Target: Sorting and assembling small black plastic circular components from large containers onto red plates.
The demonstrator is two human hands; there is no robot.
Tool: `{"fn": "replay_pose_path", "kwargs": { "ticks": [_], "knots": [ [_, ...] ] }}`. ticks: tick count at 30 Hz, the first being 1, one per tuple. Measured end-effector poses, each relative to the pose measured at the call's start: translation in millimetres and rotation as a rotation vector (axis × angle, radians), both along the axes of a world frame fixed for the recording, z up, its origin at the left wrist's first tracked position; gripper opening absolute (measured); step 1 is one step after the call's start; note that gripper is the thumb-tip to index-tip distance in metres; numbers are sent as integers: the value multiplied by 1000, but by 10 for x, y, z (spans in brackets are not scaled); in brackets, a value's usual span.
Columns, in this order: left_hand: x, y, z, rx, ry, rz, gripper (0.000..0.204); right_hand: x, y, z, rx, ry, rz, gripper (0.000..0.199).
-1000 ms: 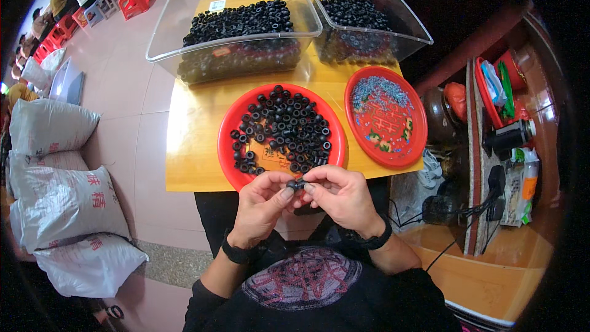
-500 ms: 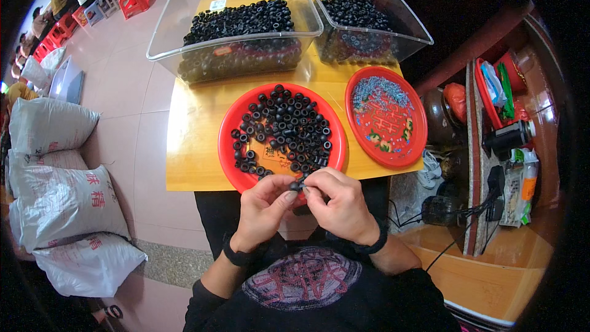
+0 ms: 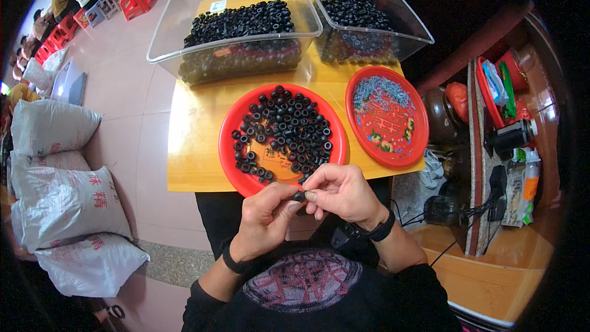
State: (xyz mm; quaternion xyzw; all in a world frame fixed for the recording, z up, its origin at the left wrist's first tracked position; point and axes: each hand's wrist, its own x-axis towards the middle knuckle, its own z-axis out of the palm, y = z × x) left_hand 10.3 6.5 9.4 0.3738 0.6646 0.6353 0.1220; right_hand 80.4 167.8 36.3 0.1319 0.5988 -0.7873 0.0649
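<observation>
Close in front of my body, my left hand (image 3: pixel 268 214) pinches a small black round piece (image 3: pixel 298 197) between thumb and fingers. My right hand (image 3: pixel 345 193) meets it from the right, thumb and forefinger pressed together against the piece; anything tiny between those fingertips is too small to make out. Just beyond my hands sits a red round tray (image 3: pixel 228 161) with many loose black ring-shaped pieces (image 3: pixel 284 124) spread over it. To its right lies a second red tray (image 3: pixel 418 141) with tiny pale-blue bits (image 3: pixel 382 93) gathered mostly toward its far side.
Two clear plastic bins (image 3: pixel 169 49) (image 3: pixel 413 32) full of black pieces stand at the back of the yellow table (image 3: pixel 193 160). White sacks (image 3: pixel 74 203) are stacked on the floor at left. Shelving with cables and a dark bottle (image 3: pixel 511 138) is at right. People sit far left near red stools (image 3: pixel 136 1).
My right hand has turned, its other fingers now curling below the pinch and its wrist shifting slightly right. The black piece has moved slightly lower, still in my left fingers.
</observation>
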Motion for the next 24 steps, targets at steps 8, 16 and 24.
{"fn": "replay_pose_path", "kwargs": {
  "ticks": [8,16,24],
  "knots": [
    [32,20,-37,-58,3,61,16,-16,-115,-118,627,357,-80,6],
    [64,23,-49,4,-5,77,16,-103,66,-161,124,86,117,2],
    [50,58,-129,-23,189,76,21,-102,189,-416,-280,120,243,13]
  ]
}}
